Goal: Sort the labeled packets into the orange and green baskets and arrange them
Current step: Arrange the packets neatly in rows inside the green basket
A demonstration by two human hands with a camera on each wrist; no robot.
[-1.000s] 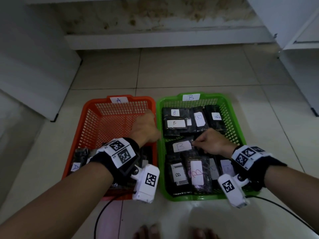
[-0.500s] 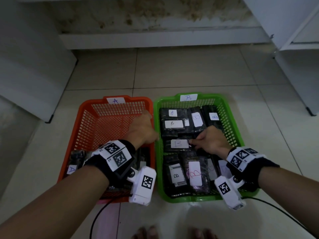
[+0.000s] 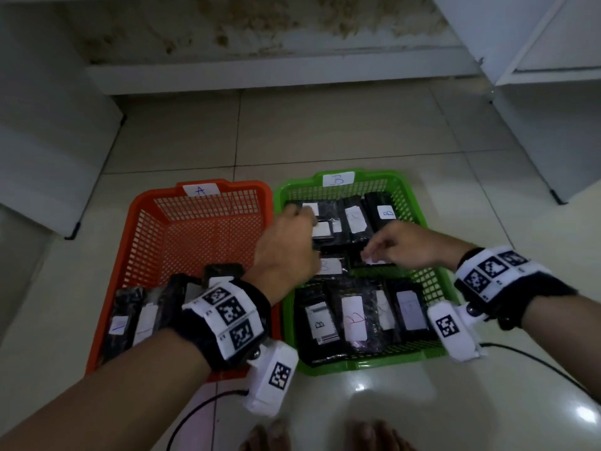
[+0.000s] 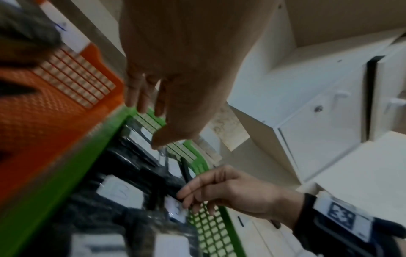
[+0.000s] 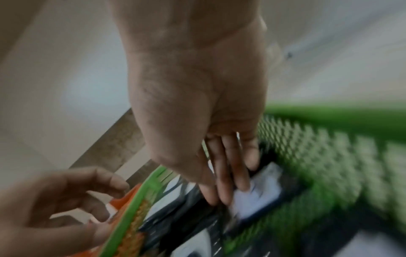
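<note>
An orange basket [image 3: 143, 203] tagged A holds several black packets [image 3: 126, 320] at its near end. The green basket [image 3: 403, 180] tagged B is nearly full of black packets with white labels [image 3: 353, 317]. My left hand [image 3: 300, 213] reaches over the green basket's left rim to the back-left packets; its fingers [image 4: 140, 104] hang loose and hold nothing. Over the middle row, my right hand [image 3: 369, 257] pinches the edge of a labelled packet [image 3: 379, 264]. The right wrist view is blurred but shows fingers [image 5: 226, 187] lying on that packet's white label [image 5: 261, 189].
Both baskets sit side by side on a pale tiled floor. White cabinets [image 3: 553, 109] stand at the right and a white panel [image 3: 48, 141] at the left, with a stained wall base behind. Cables [image 3: 195, 418] trail near my bare feet [image 3: 270, 437].
My left hand has moved from the orange basket's right wall forward and right, over the green basket's back-left packets. My right hand has stayed at the middle row.
</note>
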